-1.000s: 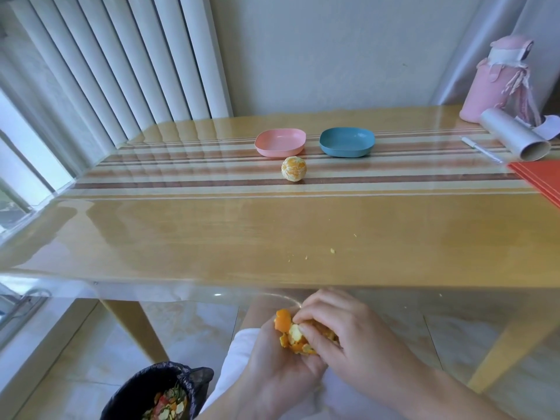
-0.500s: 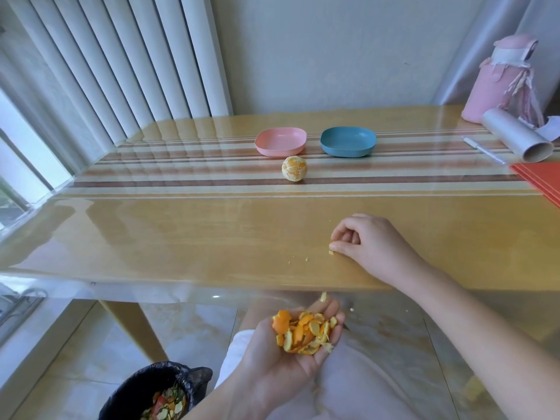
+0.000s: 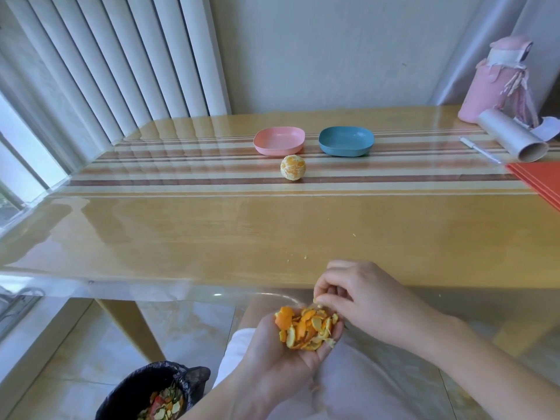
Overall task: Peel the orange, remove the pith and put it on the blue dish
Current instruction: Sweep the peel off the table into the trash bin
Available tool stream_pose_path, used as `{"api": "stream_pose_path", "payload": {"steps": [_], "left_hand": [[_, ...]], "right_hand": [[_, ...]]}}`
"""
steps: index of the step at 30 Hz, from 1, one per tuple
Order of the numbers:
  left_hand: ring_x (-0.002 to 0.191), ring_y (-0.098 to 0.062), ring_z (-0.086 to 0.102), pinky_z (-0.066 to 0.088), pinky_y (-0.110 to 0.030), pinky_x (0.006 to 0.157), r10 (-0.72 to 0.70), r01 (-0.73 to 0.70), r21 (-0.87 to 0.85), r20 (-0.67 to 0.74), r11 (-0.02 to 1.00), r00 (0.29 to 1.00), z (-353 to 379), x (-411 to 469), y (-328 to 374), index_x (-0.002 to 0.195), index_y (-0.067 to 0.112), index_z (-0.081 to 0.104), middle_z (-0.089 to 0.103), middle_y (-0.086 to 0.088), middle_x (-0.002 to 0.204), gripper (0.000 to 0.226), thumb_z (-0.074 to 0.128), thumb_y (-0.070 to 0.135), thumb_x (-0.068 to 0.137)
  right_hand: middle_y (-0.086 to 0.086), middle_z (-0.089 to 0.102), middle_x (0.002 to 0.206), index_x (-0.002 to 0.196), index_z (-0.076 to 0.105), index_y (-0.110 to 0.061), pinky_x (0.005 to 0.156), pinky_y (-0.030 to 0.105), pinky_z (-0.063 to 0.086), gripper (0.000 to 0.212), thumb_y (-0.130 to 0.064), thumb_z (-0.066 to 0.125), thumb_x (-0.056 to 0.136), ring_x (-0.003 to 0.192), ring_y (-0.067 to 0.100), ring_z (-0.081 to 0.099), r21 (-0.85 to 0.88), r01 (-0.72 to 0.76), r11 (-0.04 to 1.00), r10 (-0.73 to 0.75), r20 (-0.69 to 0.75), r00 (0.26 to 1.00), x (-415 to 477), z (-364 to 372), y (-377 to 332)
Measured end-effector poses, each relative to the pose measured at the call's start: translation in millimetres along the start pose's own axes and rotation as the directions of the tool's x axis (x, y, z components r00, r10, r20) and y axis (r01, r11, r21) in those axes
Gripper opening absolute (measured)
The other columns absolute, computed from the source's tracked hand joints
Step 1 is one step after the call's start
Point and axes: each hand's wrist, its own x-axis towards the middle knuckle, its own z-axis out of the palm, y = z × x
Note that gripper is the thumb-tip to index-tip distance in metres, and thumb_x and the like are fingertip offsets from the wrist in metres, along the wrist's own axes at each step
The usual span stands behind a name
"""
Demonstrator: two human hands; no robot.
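Our cupped left hand (image 3: 291, 353) carries orange peel scraps (image 3: 307, 330); our right hand (image 3: 360, 295) pinches a pale scrap (image 3: 317, 300) just above them. The peeled round orange (image 3: 292, 167) lies well beyond both, near the shallow blue dish (image 3: 346, 141).

Daylight is entering from the window (image 3: 18, 165) at left, past the vertical blinds (image 3: 121, 62), and is lighting the scene brightly and evenly. The glossy table cover (image 3: 181, 231) is mirroring the blinds and throwing pale glare along its left edge. The peeled orange (image 3: 292, 167) is casting a faint, soft shadow at its base. Wide-angle distortion is bowing the blinds and table edges near the borders. The left hand (image 3: 289, 359), and the right hand (image 3: 363, 295) pinching a peel scrap (image 3: 317, 300), are appearing sharp in milder shade.
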Motion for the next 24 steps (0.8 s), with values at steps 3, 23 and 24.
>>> {"api": "stream_pose_path", "payload": {"steps": [3,23,24], "left_hand": [[0.066,-0.037,0.070,0.050,-0.056,0.076,0.030,-0.030,-0.008,-0.009,1.000,0.999,0,0,0,0.073,-0.020,0.066,0.068,-0.029,0.085,0.034,0.041,0.000,0.084],[0.082,-0.037,0.070,0.053,-0.045,0.082,0.035,-0.032,0.093,-0.035,0.995,0.999,-15,3,6,0.117,-0.014,0.062,0.064,-0.026,0.112,0.041,0.038,0.005,0.090],[0.082,-0.038,0.070,0.054,-0.045,0.080,0.027,-0.025,0.087,-0.032,0.996,0.999,-15,3,6,0.117,-0.013,0.062,0.065,-0.026,0.112,0.041,0.037,0.006,0.091]], "right_hand": [[-0.015,0.053,0.084,0.089,0.070,-0.019,0.068,0.009,0.036,0.009,-0.022,0.062,0.092,0.073,-0.004,0.051,0.004,0.032,0.999,-0.032,0.047,0.998,-7,1,-1],[-0.019,0.053,0.084,0.085,0.066,-0.026,0.068,0.009,0.039,0.010,-0.017,0.066,0.089,0.083,0.000,0.055,0.048,0.019,0.999,-0.020,0.005,1.000,-16,-11,7],[-0.019,0.052,0.084,0.086,0.066,-0.026,0.069,0.010,0.039,0.009,-0.018,0.066,0.089,0.083,0.001,0.054,0.031,0.015,0.999,-0.014,-0.002,1.000,-16,-11,8]]}}
